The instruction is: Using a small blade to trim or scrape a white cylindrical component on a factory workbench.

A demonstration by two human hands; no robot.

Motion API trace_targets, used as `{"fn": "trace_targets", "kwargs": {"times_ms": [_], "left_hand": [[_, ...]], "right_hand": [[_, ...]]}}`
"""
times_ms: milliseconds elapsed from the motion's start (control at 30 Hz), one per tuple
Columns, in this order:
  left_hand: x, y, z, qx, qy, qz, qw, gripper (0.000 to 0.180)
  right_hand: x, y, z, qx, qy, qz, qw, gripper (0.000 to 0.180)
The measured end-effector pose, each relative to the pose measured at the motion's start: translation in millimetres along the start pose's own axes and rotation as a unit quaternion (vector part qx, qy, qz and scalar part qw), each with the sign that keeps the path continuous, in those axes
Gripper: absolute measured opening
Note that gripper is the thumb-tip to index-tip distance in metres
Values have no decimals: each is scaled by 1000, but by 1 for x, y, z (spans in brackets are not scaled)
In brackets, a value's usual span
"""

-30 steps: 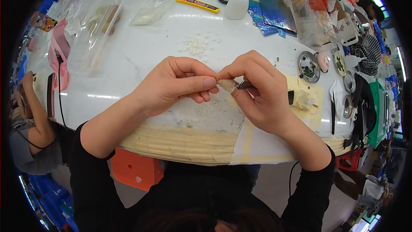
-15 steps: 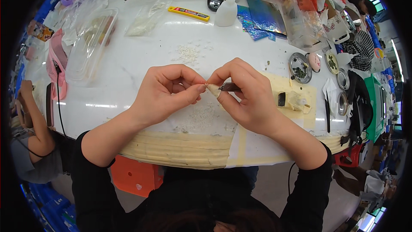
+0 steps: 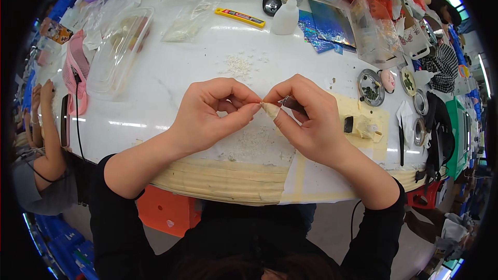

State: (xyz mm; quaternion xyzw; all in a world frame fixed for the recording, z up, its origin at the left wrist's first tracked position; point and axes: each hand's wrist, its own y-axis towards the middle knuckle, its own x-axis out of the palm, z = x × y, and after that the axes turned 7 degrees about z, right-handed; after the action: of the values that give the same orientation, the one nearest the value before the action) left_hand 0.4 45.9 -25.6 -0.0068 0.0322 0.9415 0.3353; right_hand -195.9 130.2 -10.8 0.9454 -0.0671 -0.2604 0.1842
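My left hand (image 3: 210,114) and my right hand (image 3: 316,124) meet over the middle of the table, fingertips nearly touching. The left thumb and index finger are pinched together on something too small to make out. A short dark metal blade (image 3: 293,105) is held in the curled fingers of my right hand. Pale tape (image 3: 271,110) wraps the right thumb's tip, which presses toward the index finger. Beyond the hands, a little heap of white bits (image 3: 238,64) lies on the white table (image 3: 171,78). More fine crumbs (image 3: 249,144) are scattered beneath the hands.
A yellow cutter (image 3: 240,17), a white squeeze bottle (image 3: 285,18) and shiny blue sheets (image 3: 332,26) lie at the back. Small metal dishes (image 3: 371,87) stand right. A clear plastic box (image 3: 116,57) is left. Beyond it, another person's arm (image 3: 49,135) shows.
The whole view has shifted slightly, moving the table's things rightward in the picture. The blade in my right hand has turned and now points less toward the left fingertips.
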Motion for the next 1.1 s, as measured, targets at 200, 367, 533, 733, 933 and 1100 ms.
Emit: {"fn": "trace_targets", "kwargs": {"times_ms": [200, 367, 533, 733, 933, 1100], "left_hand": [[1, -1, 1, 20, 1, 2, 1000, 10], [1, -1, 1, 4, -2, -4, 1000, 10], [2, -1, 1, -17, -23, -5, 1000, 10], [0, -2, 2, 20, 16, 4, 1000, 9], [0, -2, 5, 39, 28, -13, 999, 7], [0, -2, 4, 133, 109, -14, 985, 11]], "right_hand": [[0, 0, -2, 3, -10, -9, 1000, 16], [0, 0, 1, -16, -12, -8, 1000, 17], [0, 0, 1, -25, -9, -5, 1000, 17], [-5, 3, -2, -92, -154, -8, 984, 24], [-4, 0, 2, -106, -282, -18, 953, 32], [-4, 0, 4, -113, -319, -22, 941, 29]]}}
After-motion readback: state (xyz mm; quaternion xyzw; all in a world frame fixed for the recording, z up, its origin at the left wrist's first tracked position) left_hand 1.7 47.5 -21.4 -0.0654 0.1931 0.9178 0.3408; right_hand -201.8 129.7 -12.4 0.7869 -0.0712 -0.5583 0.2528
